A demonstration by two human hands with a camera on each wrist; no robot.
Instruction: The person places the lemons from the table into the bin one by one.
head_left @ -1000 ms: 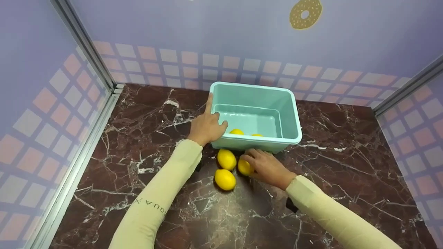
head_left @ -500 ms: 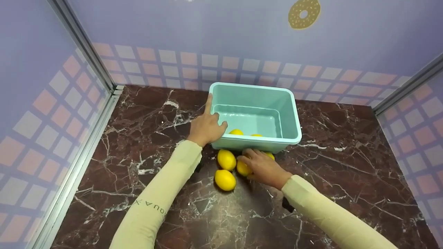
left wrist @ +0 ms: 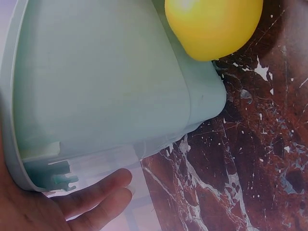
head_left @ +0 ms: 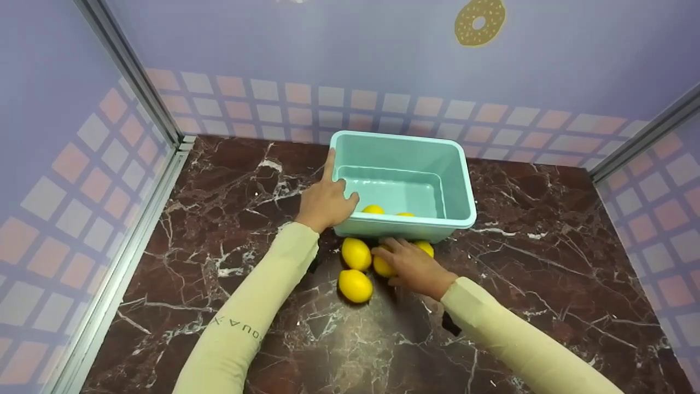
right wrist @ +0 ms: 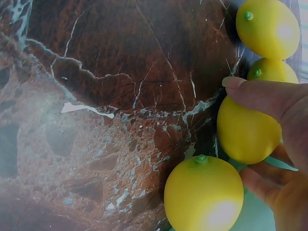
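Observation:
My left hand (head_left: 327,202) grips the near left corner of a pale teal plastic tub (head_left: 413,220), index finger stretched along the left rim. In the left wrist view, two of its fingers (left wrist: 103,195) show past the tub's edge. My right hand (head_left: 418,268) holds a yellow lemon (right wrist: 248,132) just in front of the tub, thumb on one side and fingers on the other. Left of it lie two more lemons, a back one (head_left: 356,253) and a front one (head_left: 355,285). Another lemon (head_left: 425,249) peeks out behind the right hand, close to the tub.
Inside the tub, the tops of two lemons (head_left: 373,209) show behind the front rim. The tub stands on a dark red marbled tabletop (head_left: 235,208), near the tiled-pattern back wall (head_left: 298,104). Metal-framed side panels (head_left: 131,71) bound both sides.
My right hand has shifted slightly left with its fingers round the lemon, uncovering the lemon to its right. The left hand and tub stay nearly still.

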